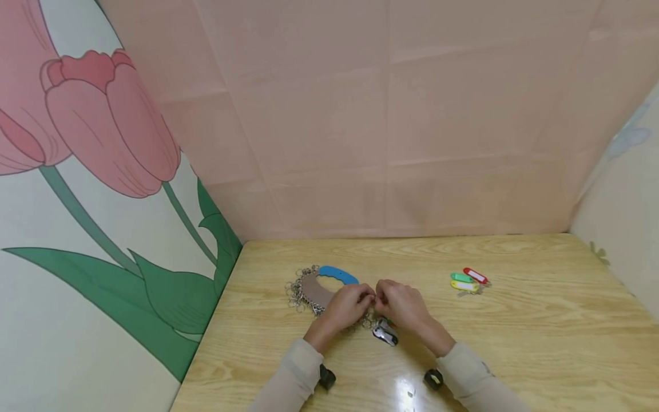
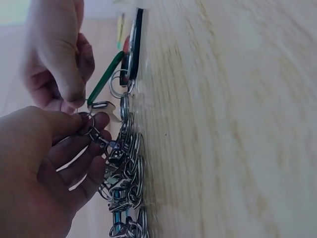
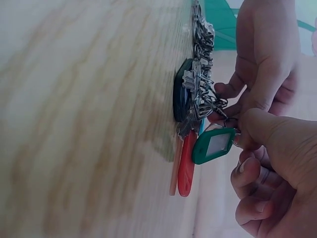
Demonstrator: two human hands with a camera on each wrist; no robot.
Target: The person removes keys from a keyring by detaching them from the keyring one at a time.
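Thumb and fingers are pinched together on both hands, close enough to almost touch: the left hand clamps a small ring, and the right hand clamps the green tag by its ring end. Whether the tag is joined to that ring I cannot tell, as the fingertips cover the spot. Left's other fingers are loosely bent and spaced a little apart; right's are curled in below its thumb.

The small ring leads down to a row of metal clasps and rings lying along the wood. These edge a brown crescent board on the table, left of centre, with a blue handle on its far side. The left hand lies over the board's near right end and hides part of it from the head view. The green tag hangs above the table, beside the row.

Low under the hands, a red tag and a dark tag sit against the clasps, crowding the space beneath the pinch.

Well apart to the right, on the far part of the table, a red, a green and a yellow tag lie bunched together with keys. One black wrist piece shows by the left sleeve, another by the right sleeve.
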